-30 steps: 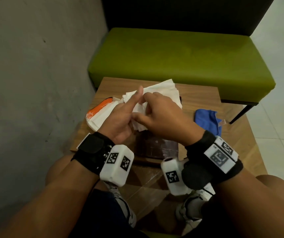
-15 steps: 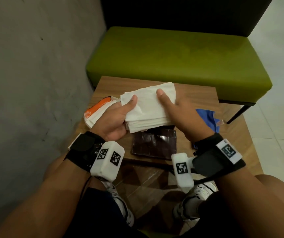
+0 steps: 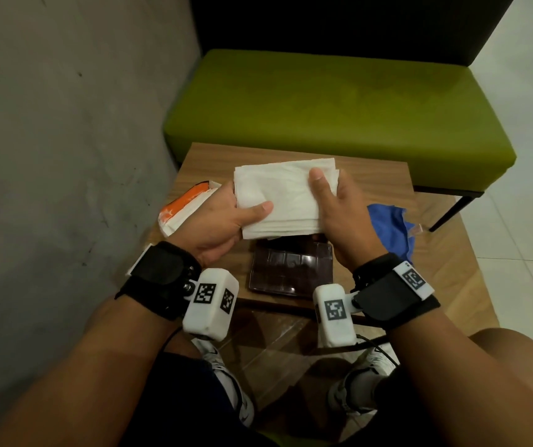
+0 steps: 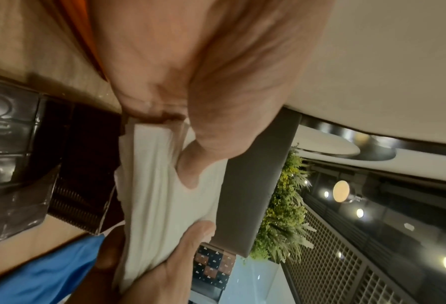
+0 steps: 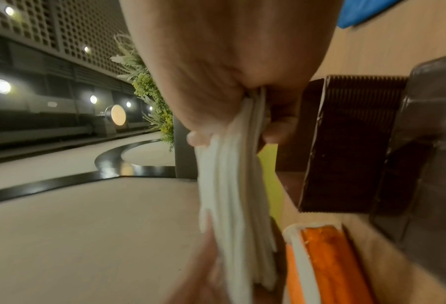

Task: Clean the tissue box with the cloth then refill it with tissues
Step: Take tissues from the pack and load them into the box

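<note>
A flat stack of white tissues (image 3: 286,196) (image 4: 165,197) (image 5: 232,195) is held level above the wooden table (image 3: 371,171). My left hand (image 3: 226,217) grips its left edge, thumb on top. My right hand (image 3: 339,204) grips its right edge, thumb on top and fingers beneath. Just below the stack lies the dark brown tissue box (image 3: 291,269) (image 4: 81,164) (image 5: 352,144), partly hidden by the tissues. Its glossy lid (image 4: 6,156) (image 5: 424,144) shows in the wrist views. The blue cloth (image 3: 391,229) (image 4: 42,271) lies crumpled on the table to the right.
An orange and white tissue pack (image 3: 184,208) (image 5: 328,263) lies at the table's left edge. A green bench (image 3: 339,108) stands behind the table. A grey wall (image 3: 65,156) runs close on the left. My knees and shoes are below the near edge.
Both hands moved from fumbling at the crumpled tissues to holding a squared stack by its two ends. The stack has been lifted flat and drawn out level over the box.
</note>
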Available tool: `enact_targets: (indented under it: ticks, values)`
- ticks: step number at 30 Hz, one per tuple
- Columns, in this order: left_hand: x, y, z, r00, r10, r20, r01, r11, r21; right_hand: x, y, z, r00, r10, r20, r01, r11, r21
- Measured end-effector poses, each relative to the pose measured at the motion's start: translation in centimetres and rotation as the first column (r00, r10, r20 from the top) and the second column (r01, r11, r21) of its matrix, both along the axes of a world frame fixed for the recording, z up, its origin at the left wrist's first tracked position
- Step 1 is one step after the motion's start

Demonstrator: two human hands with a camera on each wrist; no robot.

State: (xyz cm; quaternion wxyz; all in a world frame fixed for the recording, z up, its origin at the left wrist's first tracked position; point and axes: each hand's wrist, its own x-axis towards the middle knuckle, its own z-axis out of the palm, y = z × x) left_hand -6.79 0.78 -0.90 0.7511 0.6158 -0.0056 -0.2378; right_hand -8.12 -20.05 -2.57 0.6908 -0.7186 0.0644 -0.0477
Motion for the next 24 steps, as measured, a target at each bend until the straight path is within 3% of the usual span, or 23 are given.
enact_targets:
  ticks: [2, 6, 9, 11, 13, 16, 19, 21, 24]
  values:
    - [0.3, 0.2, -0.1, 0.999, -0.042, -0.033, 0.042, 0.999, -0.004, 0.1, -0.3, -0.3, 0.999, 0.02, 0.025, -0.02, 1.0, -0.015]
    - [0.9, 0.3, 0.0, 0.994, 0.051, -0.094, -0.051, 0.999, 0.001, 0.0, -0.4, -0.9, 0.999, 0.046, 0.029, -0.047, 0.998, 0.038]
    - [1.0, -0.3, 0.3, 0.947, 0.106, -0.302, -0.124, 0.992, -0.04, 0.2, 0.2, -0.7, 0.997, -0.056, 0.044, 0.049, 0.989, 0.14]
    - [0.7, -0.6, 0.3, 0.88, 0.064, -0.471, -0.131, 0.985, -0.112, 0.2, 0.8, -0.6, 0.995, -0.086, 0.054, 0.074, 0.978, 0.194]
    - [0.1, -1.4, 0.2, 0.839, 0.003, -0.544, -0.128, 0.973, -0.193, -0.1, 1.3, -0.7, 0.997, -0.065, 0.047, 0.053, 0.973, 0.226]
    - [0.1, -2.9, 0.1, 0.838, 0.106, -0.536, -0.283, 0.923, -0.261, -1.1, 1.7, -1.8, 1.0, 0.006, 0.006, -0.007, 0.969, 0.249]
    - [0.7, -3.7, 0.2, 0.84, 0.278, -0.466, -0.396, 0.901, -0.176, -2.8, 1.4, -2.5, 0.992, 0.102, -0.072, -0.089, 0.981, 0.173]
    - [0.9, -3.5, 0.1, 0.864, 0.339, -0.371, -0.386, 0.921, -0.057, -3.4, 0.7, -2.3, 0.976, 0.162, -0.147, -0.144, 0.982, 0.124]
    - [0.6, -3.1, -0.2, 0.909, 0.295, -0.295, -0.317, 0.948, -0.032, -2.6, -0.4, -0.3, 0.951, 0.191, -0.242, -0.132, 0.962, 0.238]
